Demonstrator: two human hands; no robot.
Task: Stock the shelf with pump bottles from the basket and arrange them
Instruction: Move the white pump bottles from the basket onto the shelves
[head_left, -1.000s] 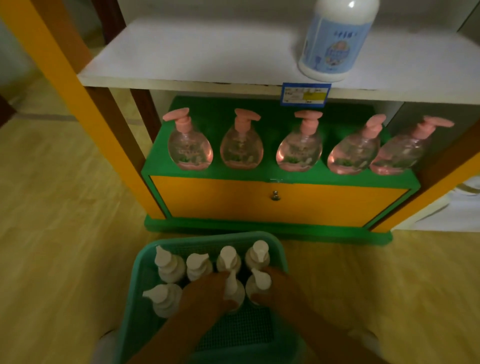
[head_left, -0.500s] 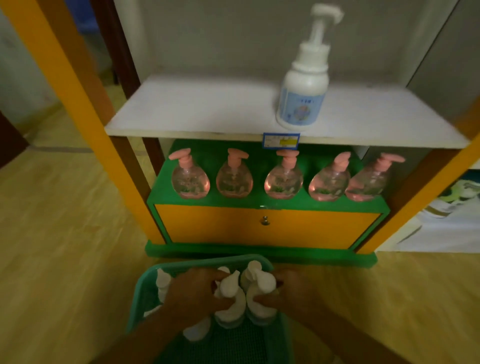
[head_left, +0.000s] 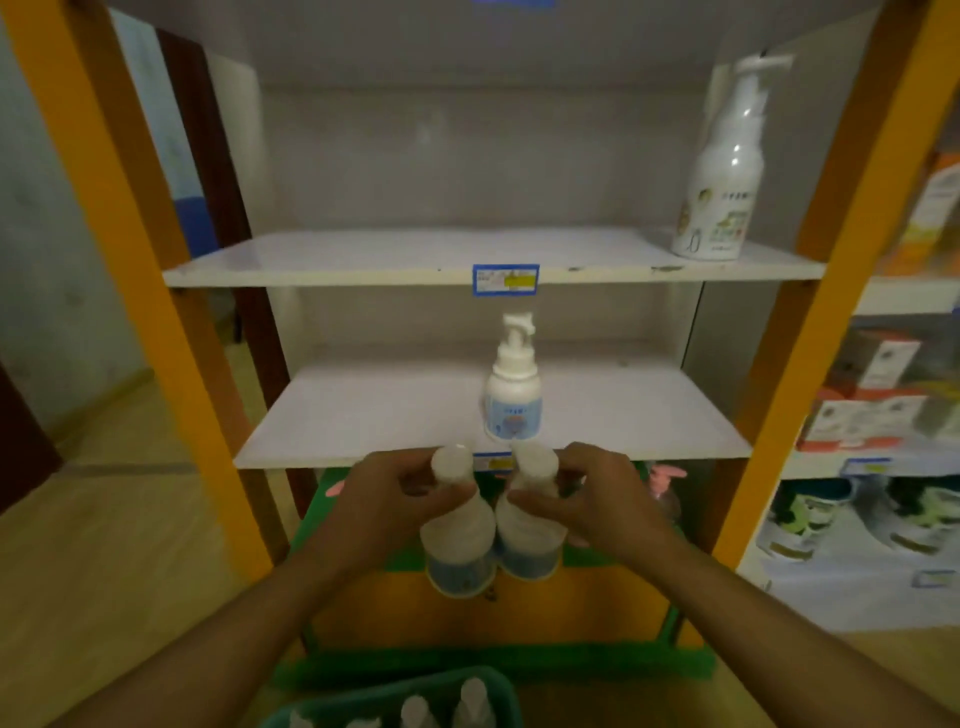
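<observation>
My left hand grips one white pump bottle by its neck. My right hand grips a second white pump bottle the same way. Both bottles hang side by side, touching, just below the front edge of the lower white shelf. One white pump bottle with a blue label stands upright on that shelf, near its front middle. The green basket sits on the floor at the bottom, with several white pump tops showing inside.
A taller white pump bottle stands at the right end of the upper white shelf. Orange uprights frame the shelves on both sides. A green and orange cabinet sits under the shelves. Boxed goods fill the neighbouring rack on the right.
Both hands closed on a bottle each in the basket and lifted them up to the lower shelf's edge. The view tilted upward, so the basket dropped to the bottom.
</observation>
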